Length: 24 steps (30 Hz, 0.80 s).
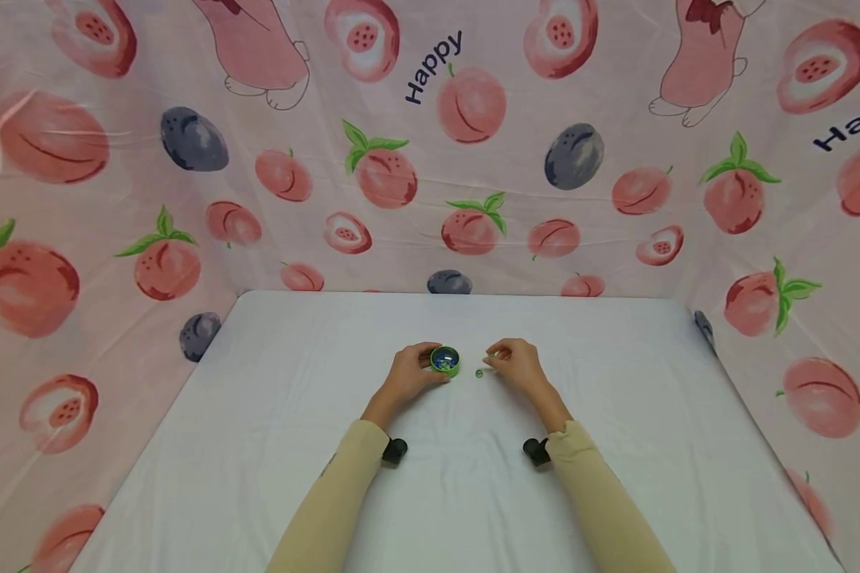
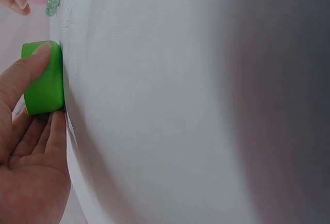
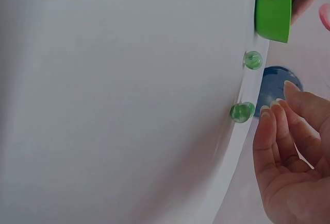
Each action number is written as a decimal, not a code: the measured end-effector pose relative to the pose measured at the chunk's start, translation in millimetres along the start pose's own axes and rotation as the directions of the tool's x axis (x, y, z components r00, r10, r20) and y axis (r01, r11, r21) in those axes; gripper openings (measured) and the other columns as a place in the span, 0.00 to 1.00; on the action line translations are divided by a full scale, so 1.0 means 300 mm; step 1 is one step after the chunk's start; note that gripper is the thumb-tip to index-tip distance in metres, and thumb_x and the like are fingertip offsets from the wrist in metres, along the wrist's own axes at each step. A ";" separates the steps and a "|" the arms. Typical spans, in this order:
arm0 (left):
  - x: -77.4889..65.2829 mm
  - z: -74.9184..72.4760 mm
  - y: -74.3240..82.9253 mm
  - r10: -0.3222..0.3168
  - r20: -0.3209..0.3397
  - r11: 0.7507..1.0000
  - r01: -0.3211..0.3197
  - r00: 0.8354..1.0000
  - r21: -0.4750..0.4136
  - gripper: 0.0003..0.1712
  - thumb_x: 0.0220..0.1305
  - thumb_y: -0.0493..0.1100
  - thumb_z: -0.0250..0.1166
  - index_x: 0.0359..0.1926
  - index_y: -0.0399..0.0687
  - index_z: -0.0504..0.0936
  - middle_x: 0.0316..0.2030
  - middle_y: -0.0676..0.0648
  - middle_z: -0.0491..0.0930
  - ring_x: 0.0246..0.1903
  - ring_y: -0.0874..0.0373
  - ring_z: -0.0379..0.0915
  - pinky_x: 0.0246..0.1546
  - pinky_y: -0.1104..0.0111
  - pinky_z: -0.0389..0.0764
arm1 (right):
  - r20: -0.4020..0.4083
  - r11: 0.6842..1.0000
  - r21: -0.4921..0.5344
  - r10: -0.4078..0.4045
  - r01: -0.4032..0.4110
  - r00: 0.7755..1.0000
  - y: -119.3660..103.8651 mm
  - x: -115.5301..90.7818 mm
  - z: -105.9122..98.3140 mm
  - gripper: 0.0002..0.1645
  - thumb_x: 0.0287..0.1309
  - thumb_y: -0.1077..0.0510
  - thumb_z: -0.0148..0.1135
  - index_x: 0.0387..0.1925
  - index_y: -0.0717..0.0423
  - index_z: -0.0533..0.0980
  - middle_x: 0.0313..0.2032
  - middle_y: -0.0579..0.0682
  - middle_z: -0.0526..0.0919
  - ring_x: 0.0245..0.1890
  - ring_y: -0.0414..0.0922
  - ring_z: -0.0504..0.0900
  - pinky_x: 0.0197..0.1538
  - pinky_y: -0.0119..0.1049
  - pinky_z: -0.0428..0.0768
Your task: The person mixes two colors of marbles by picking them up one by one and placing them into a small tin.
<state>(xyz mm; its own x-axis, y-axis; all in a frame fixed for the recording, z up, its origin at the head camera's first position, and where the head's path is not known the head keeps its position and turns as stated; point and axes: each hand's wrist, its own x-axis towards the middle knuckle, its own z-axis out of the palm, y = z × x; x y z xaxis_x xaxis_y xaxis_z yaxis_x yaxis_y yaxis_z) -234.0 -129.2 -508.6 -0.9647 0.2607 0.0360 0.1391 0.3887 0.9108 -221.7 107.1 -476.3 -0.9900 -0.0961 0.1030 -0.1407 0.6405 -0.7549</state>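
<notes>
A small round green cup (image 1: pixel 445 361) stands on the white table with blue and shiny pieces inside. My left hand (image 1: pixel 410 371) grips it from the left, thumb on the near side and fingers behind, as the left wrist view shows at the cup's green wall (image 2: pixel 46 82). To its right lie a few green glass marbles (image 3: pixel 253 60). Beside other marbles (image 3: pixel 240 113) hovers my right hand (image 1: pixel 517 364), its fingers bent and thumb apart from the fingertips. Nothing shows between them in the right wrist view.
A white cloth (image 1: pixel 272 477) covers the table. Behind and at both sides hangs a pink fruit-printed curtain (image 1: pixel 416 95). Dark wrist cameras (image 1: pixel 396 451) sit under both forearms.
</notes>
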 end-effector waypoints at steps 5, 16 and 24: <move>0.000 0.000 0.000 -0.003 -0.001 1.000 0.003 1.000 -0.004 0.36 0.57 0.28 0.79 0.67 0.29 0.77 0.63 0.32 0.80 0.64 0.41 0.80 0.66 0.58 0.81 | -0.013 1.000 0.003 0.006 -0.006 1.000 0.016 -0.009 -0.012 0.10 0.62 0.65 0.73 0.42 0.70 0.86 0.31 0.59 0.86 0.35 0.53 0.83 0.37 0.35 0.78; 0.004 0.001 -0.008 -0.003 -0.004 1.000 0.003 1.000 -0.009 0.37 0.56 0.28 0.79 0.66 0.29 0.77 0.62 0.32 0.81 0.63 0.41 0.80 0.66 0.58 0.82 | -0.003 0.999 0.011 0.037 -0.037 0.999 0.050 -0.031 -0.027 0.10 0.61 0.66 0.73 0.42 0.71 0.86 0.30 0.59 0.86 0.30 0.46 0.79 0.34 0.31 0.75; 0.003 0.002 -0.005 0.000 0.001 1.000 0.000 1.000 0.002 0.37 0.56 0.28 0.79 0.66 0.29 0.77 0.62 0.31 0.80 0.63 0.40 0.80 0.66 0.58 0.81 | 0.046 0.998 0.002 0.066 -0.066 0.997 0.072 -0.038 -0.032 0.11 0.59 0.67 0.75 0.42 0.70 0.86 0.28 0.52 0.82 0.29 0.42 0.76 0.34 0.32 0.74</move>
<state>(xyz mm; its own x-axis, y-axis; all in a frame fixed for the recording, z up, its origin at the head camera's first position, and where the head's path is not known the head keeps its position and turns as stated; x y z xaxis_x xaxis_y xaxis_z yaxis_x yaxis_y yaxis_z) -235.0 -128.9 -510.1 -0.9646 0.2615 0.0352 0.1390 0.3903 0.9101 -213.5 129.3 -487.5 -0.9958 -0.0883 0.0230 -0.0747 0.6443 -0.7611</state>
